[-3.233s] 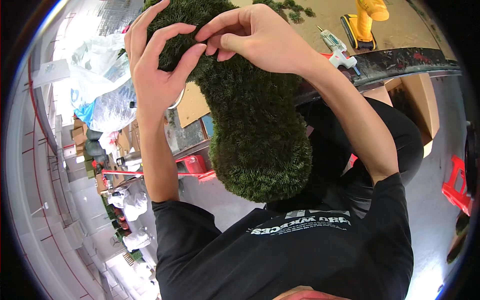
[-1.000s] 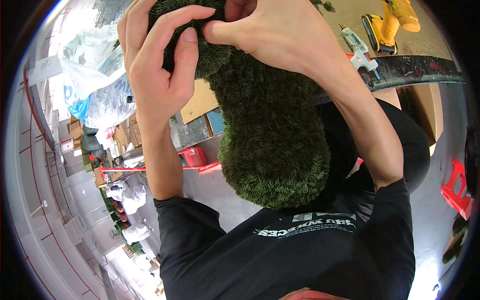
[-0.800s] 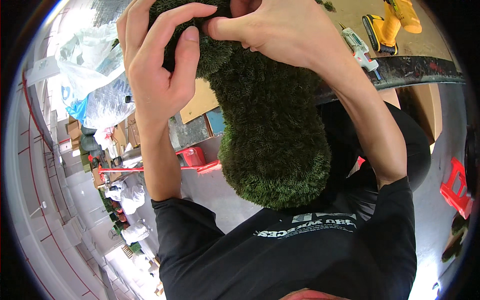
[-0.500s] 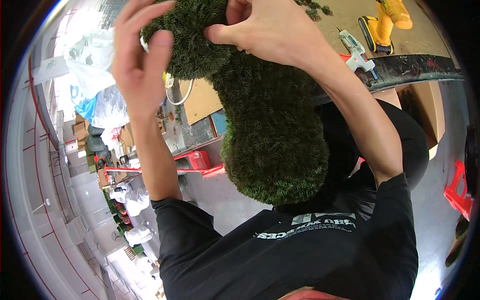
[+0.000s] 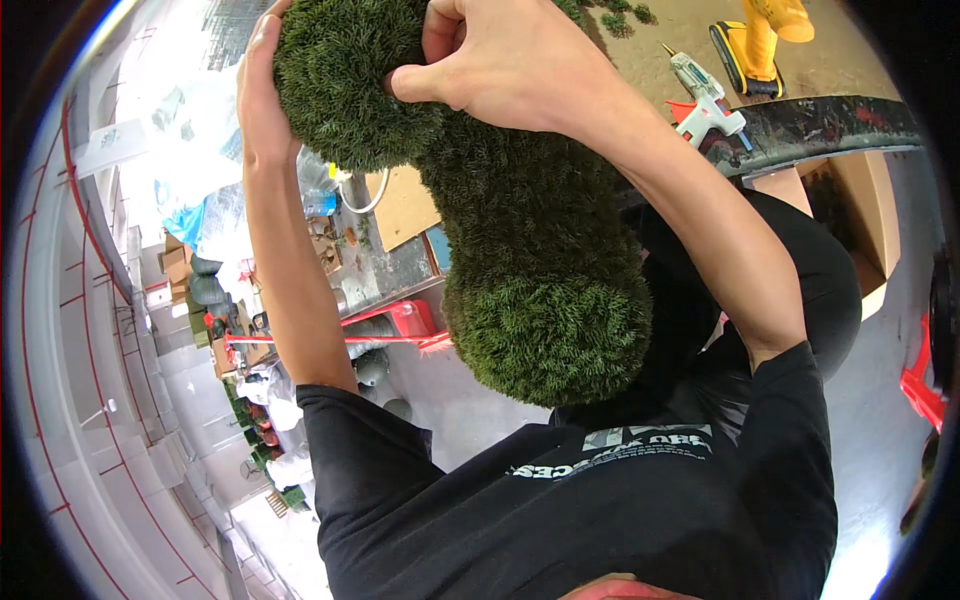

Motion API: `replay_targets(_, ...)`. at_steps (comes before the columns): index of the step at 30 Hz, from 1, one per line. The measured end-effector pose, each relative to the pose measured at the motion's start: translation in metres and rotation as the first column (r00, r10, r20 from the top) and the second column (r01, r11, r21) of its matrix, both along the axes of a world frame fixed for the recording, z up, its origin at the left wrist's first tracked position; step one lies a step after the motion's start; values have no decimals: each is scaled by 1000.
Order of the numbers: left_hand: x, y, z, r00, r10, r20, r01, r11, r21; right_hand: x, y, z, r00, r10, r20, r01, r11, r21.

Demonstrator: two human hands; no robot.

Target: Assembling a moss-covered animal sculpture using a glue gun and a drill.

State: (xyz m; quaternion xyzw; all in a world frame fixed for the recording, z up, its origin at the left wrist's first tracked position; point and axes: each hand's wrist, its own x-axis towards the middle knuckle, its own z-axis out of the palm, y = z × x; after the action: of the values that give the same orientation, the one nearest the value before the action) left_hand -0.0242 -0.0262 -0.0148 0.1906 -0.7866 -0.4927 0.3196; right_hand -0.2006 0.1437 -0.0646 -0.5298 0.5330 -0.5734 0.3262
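Observation:
A dark green artificial topiary (image 5: 545, 235), covered in dense plastic foliage, reaches from the top of the view down to my lap. It has a rounded lobe (image 5: 345, 85) at its upper left and a brighter, rounded lower end. Against the upper lobe's left side lies my left hand (image 5: 262, 100), its fingers stretched upward and partly cut off by the frame's edge. Over the same lobe's right side bends my right hand (image 5: 505, 65), thumb and forefinger pinching at the foliage. Whether a loose sprig is between them is hidden.
On the worktable (image 5: 650, 75), at the upper right, lie a glue gun (image 5: 700, 100), a yellow power tool (image 5: 762, 50) and small green sprigs (image 5: 618, 20). A cardboard box (image 5: 875, 215) stands under the table's right part. Left are a cardboard sheet (image 5: 402, 205) and a red plastic stool (image 5: 410, 318).
My left hand, spread and blurred before, now lies along the upper lobe's left side. My right hand has shifted slightly left, still pinching. The topiary's lower end shows more of its bright green foliage.

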Motion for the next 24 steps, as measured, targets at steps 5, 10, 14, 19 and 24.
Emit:
replay_targets(5, -1, 7, 1, 999, 32, -3, -32, 999, 27, 7, 2, 12, 1000, -25, 12, 24, 996, 81)
replay_targets(10, 5, -3, 7, 993, 84, 79, -82, 996, -23, 10, -6, -4, 997, -80, -22, 79, 996, -41)
replay_targets(14, 7, -2, 8, 974, 179, 136, -169, 982, -78, 10, -13, -17, 993, -109, -53, 96, 975, -199)
replay_targets(19, 21, 12, 19, 962, 254, 105, -182, 875, -449, -9, -7, -33, 898, 265, 352, -206, 958, -198)
replay_targets(24, 35, 74, 13, 882, 409, 235, -166, 735, -657, -11, -1, -48, 852, 289, 436, -210, 952, -220)
